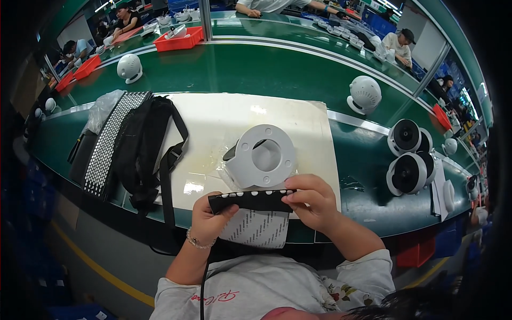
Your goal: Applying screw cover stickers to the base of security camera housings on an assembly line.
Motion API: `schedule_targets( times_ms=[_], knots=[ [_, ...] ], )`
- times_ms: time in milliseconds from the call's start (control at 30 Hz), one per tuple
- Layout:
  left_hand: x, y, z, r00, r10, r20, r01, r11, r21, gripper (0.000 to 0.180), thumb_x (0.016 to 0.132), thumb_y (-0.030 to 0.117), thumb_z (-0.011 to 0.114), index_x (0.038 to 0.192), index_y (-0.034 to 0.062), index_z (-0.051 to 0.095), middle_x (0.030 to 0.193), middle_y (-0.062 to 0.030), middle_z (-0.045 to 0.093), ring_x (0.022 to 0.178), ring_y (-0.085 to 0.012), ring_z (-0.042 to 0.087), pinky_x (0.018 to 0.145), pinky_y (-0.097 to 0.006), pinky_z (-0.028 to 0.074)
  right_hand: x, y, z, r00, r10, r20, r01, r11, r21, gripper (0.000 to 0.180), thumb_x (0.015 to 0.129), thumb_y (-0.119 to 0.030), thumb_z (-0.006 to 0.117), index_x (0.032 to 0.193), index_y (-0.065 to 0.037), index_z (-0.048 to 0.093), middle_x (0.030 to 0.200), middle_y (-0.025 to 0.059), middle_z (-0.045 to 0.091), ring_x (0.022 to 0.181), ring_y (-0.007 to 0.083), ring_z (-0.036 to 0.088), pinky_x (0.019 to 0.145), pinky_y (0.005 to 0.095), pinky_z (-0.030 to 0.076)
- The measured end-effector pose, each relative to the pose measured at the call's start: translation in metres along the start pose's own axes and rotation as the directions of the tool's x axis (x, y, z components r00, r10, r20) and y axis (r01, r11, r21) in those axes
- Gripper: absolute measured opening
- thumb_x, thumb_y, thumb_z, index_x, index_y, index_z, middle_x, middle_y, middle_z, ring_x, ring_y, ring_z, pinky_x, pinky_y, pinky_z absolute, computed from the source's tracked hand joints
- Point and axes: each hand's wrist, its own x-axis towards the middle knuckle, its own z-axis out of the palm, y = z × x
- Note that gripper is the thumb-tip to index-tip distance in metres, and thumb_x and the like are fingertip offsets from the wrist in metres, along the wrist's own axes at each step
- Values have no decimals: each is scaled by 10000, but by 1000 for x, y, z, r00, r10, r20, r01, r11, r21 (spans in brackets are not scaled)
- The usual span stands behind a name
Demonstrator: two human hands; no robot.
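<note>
Along the mat's [205,117] near edge, our left hand [208,217] and right hand [316,205] pinch the strip [250,201]; keeping it taut should help, though its underside is hidden.

Strip [250,202], between left hand [207,218] and right hand [316,204]: black, white-dotted. Sheet [256,229], just below the hands: white, repeating dark print. Ring-shaped base [246,160], beyond the hands: white.

At six o'clock, a black strip [250,201] is finished in matt, cloth-like material; paper-like smoothness is shown by the sheet [257,229] below. Smooth white plastic is seen in the ring-shaped part [246,161], matt black fabric in the bag [143,140] at nine o'clock. The green worktop [365,165] is glossily surfaced.
</note>
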Motion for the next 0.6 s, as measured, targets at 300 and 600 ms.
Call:
schedule_targets(
  times_ms=[300, 600],
  knots=[
    [-1, 1, -2, 996, 32, 87, -39, 996, 75, 135, 696, -91, 625, 734, 26, 568, 686, 22, 535, 631, -51, 491, 577, -193, 375, -2, -10, 2, 989, -133, 66, 143, 968, -205, 367, 643, 36, 689, 905, -110, 478, 842, 38, 584, 827, 236, 578, 713, 334, 430],
    [2, 3, 3, 973, 157, 172, -189, 963, 192, 111, 714, -9, 673, 707, -1, 563, 620, 1, 508, 548, -66, 441, 504, -213, 350, -5, -12, 16, 966, -252, 52, 257, 956, -138, 431, 641, 47, 642, 985, -138, 461, 923, 36, 529, 823, 202, 565, 691, 330, 404]
  ],
)
